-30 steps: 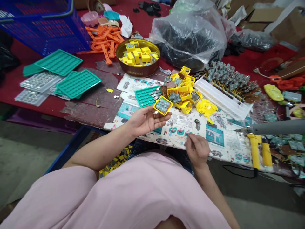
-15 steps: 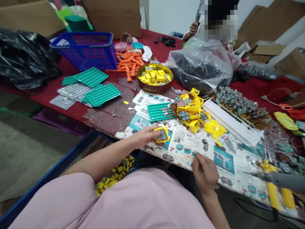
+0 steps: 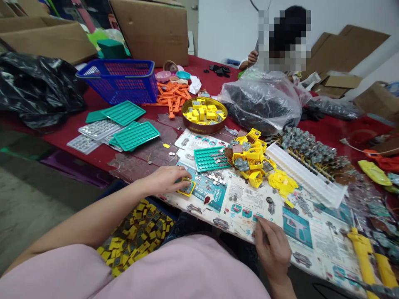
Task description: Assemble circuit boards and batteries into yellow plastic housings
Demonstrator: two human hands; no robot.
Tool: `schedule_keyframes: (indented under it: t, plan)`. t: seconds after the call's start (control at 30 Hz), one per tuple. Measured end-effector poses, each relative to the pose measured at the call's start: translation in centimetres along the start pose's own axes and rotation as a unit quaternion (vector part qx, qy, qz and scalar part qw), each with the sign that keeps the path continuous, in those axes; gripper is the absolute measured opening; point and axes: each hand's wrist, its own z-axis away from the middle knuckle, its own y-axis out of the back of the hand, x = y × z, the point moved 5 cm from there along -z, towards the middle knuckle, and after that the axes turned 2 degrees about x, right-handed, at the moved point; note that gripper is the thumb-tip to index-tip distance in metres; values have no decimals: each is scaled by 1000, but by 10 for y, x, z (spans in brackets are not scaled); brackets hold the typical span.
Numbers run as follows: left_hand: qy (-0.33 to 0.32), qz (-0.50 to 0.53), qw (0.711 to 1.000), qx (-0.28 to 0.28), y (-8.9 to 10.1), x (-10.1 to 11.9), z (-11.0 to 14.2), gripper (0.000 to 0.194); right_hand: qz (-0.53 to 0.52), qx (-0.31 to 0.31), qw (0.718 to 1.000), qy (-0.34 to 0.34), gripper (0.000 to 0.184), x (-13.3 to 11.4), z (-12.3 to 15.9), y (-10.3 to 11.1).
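Note:
My left hand (image 3: 166, 179) is closed on a small yellow plastic case (image 3: 188, 189) with a grey part inside, low over the near edge of the cardboard-covered table. My fingers hide part of the case. Over the table's front edge, my right hand (image 3: 273, 243) is curled with thumb and fingertips together; whatever it may pinch is too small to make out. Beyond my left hand lie loose silver discs (image 3: 215, 177) and a green tray (image 3: 210, 159) holding some of them. Beside the tray is a heap of yellow cases (image 3: 249, 153) with grey parts.
A round tin (image 3: 204, 126) holds yellow cases. Thin yellow pieces (image 3: 282, 182) lie near a white rack (image 3: 307, 174) and wired grey parts (image 3: 314, 143). Yellow-handled tools (image 3: 361, 249) lie at right. A blue basket (image 3: 124, 83) stands at back left. Many yellow cases (image 3: 137, 232) lie below the table.
My left hand has moved left and down toward the table edge with the yellow case. The right hand keeps its curled pose. The view has tilted up slightly.

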Motion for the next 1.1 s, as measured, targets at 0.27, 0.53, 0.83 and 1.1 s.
schedule_keyframes:
  t: [0.27, 0.53, 0.83, 1.1]
  plan:
    - [27, -85, 994, 63, 32, -18, -31, 33, 9, 5, 1000, -1, 24, 0, 2, -1]
    - [64, -224, 942, 242, 81, -71, -111, 41, 17, 1, 1000, 8, 27, 0, 1, -1]
    - [30, -233, 949, 210, 85, -89, -127, 23, 28, -13, 1000, -3, 23, 3, 5, -3]
    - [4, -233, 957, 172, 82, -107, -67, 35, 33, 0, 999, 12, 56, 2, -2, -3]
